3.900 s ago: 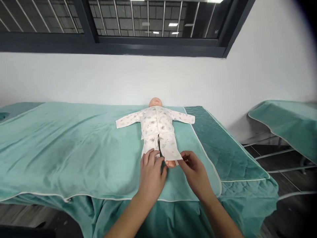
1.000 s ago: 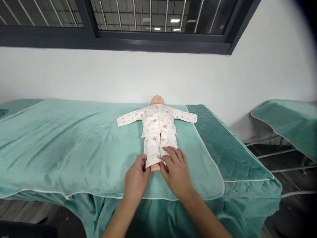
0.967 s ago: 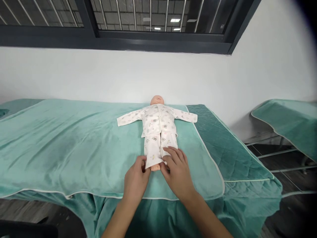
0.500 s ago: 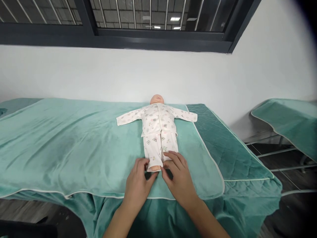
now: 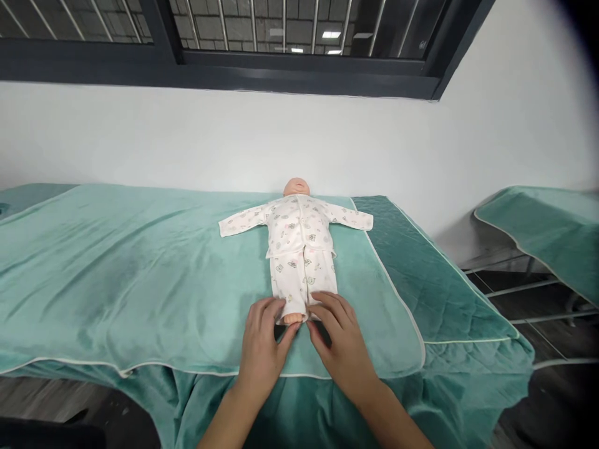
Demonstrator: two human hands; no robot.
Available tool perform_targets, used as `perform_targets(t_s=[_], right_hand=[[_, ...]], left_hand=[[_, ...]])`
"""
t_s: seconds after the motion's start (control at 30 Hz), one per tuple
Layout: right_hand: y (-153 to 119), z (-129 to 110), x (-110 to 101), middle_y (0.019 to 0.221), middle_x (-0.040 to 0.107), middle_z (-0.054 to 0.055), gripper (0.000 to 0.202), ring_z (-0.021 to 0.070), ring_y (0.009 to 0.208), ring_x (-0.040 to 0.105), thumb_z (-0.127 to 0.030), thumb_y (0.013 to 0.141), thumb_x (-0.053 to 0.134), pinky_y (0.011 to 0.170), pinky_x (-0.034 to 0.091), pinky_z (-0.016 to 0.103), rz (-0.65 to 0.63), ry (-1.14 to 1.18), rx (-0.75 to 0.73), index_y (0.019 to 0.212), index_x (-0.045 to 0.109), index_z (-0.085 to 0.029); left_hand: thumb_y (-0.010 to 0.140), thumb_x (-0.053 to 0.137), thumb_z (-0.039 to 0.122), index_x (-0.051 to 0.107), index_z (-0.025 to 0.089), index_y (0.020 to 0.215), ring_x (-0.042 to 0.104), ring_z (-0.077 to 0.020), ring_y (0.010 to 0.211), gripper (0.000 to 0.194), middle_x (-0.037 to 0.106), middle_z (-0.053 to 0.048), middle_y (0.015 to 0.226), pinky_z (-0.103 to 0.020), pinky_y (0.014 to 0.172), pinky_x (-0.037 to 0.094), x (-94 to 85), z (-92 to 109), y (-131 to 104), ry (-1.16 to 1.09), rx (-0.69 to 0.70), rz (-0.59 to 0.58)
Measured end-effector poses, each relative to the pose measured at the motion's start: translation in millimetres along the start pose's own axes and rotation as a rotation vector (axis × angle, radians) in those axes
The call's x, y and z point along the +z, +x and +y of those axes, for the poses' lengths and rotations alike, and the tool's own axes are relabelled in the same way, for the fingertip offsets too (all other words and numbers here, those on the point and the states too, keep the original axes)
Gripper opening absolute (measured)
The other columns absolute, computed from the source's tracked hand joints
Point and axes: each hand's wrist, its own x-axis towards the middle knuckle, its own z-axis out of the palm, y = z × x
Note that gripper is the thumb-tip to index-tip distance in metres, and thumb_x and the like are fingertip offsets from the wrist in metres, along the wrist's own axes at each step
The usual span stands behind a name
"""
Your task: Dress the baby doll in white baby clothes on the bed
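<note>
Flanking trouser cuff (image 5: pixel 294 308), left hand (image 5: pixel 262 350) and right hand (image 5: pixel 345 349) curl at cloth, foot (image 5: pixel 293 318) between them; cannot tell if either pinches. Doll (image 5: pixel 296 186) lies face-up on green blanket (image 5: pixel 187 274), feet toward hands, within reach.

Doll (image 5: pixel 296 186) lies face up at centre of frame, head toward the wall (image 5: pixel 210 137), wearing a printed white top (image 5: pixel 292 227) with sleeves spread and matching trousers (image 5: pixel 287 274). Left hand (image 5: pixel 262 340) and right hand (image 5: pixel 344 343), lower centre, touch the trouser cuffs; one foot (image 5: pixel 293 318) shows between them. Green blanket (image 5: pixel 140 280) lies beneath. Barred window (image 5: pixel 294 31) spans upper left to upper centre.
</note>
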Motion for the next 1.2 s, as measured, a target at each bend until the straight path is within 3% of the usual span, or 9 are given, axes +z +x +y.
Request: perform_targets(t_s=[0.13, 0.27, 0.47, 0.7, 1.0, 1.2], right_hand=[[-11, 6, 0, 0.13, 0.054, 0.011, 0.041, 0.0246, 0.123, 0.05, -0.015, 0.092, 0.055, 0.101, 0.048, 0.046, 0.088, 0.021, 0.082, 0.131, 0.05, -0.024], [-11, 10, -3, 0.116, 0.059, 0.008, 0.029, 0.023, 0.113, 0.055, -0.015, 0.093, 0.057, 0.094, 0.052, 0.042, 0.176, 0.06, 0.141, 0.119, 0.059, -0.026], [-5, 6, -10, 0.106, 0.062, 0.007, 0.026, 0.0218, 0.102, 0.056, -0.006, 0.093, 0.05, 0.084, 0.051, 0.041, 0.138, 0.068, 0.042, 0.106, 0.062, -0.025], [-13, 11, -5, 0.107, 0.063, 0.006, 0.036, 0.021, 0.098, 0.055, 0.003, 0.09, 0.049, 0.081, 0.05, 0.04, 0.155, 0.055, -0.057, 0.109, 0.061, -0.025], [-17, 10, -3, 0.112, 0.06, 0.008, 0.04, 0.0223, 0.103, 0.055, 0.003, 0.089, 0.047, 0.084, 0.049, 0.043, 0.143, 0.023, -0.033, 0.117, 0.058, -0.024], [-18, 11, -11, 0.112, 0.061, 0.009, 0.036, 0.0233, 0.104, 0.057, -0.002, 0.088, 0.052, 0.086, 0.05, 0.043, 0.151, 0.035, -0.04, 0.116, 0.058, -0.026]], left_hand=[[0.091, 0.061, 0.023, 0.055, 0.026, 0.124, 0.055, -0.0219, 0.111, 0.033, 0.055, -0.008, 0.117, -0.038, 0.094, 0.05, -4.1, 1, -1, -0.034, 0.053, -0.03], [0.092, 0.059, 0.018, 0.06, 0.024, 0.111, 0.057, -0.0196, 0.105, 0.021, 0.057, -0.006, 0.11, -0.035, 0.09, 0.051, -6.5, 5, -1, -0.087, 0.059, -0.009], [0.09, 0.061, 0.015, 0.061, 0.023, 0.107, 0.058, -0.0186, 0.1, 0.019, 0.058, -0.005, 0.105, -0.034, 0.087, 0.052, -3.9, 7, -2, -0.104, 0.067, 0.063], [0.089, 0.059, 0.009, 0.059, 0.023, 0.112, 0.058, -0.0191, 0.1, 0.027, 0.058, -0.006, 0.106, -0.035, 0.088, 0.052, -2.2, 5, -7, -0.047, 0.127, 0.098], [0.091, 0.058, 0.016, 0.055, 0.024, 0.12, 0.057, -0.0223, 0.105, 0.03, 0.056, -0.009, 0.111, -0.039, 0.089, 0.053, 2.0, 6, -14, 0.009, 0.082, 0.071], [0.092, 0.057, 0.02, 0.055, 0.022, 0.118, 0.056, -0.0221, 0.107, 0.026, 0.056, -0.009, 0.111, -0.04, 0.091, 0.051, -3.5, -1, -9, -0.047, 0.033, 0.121]])
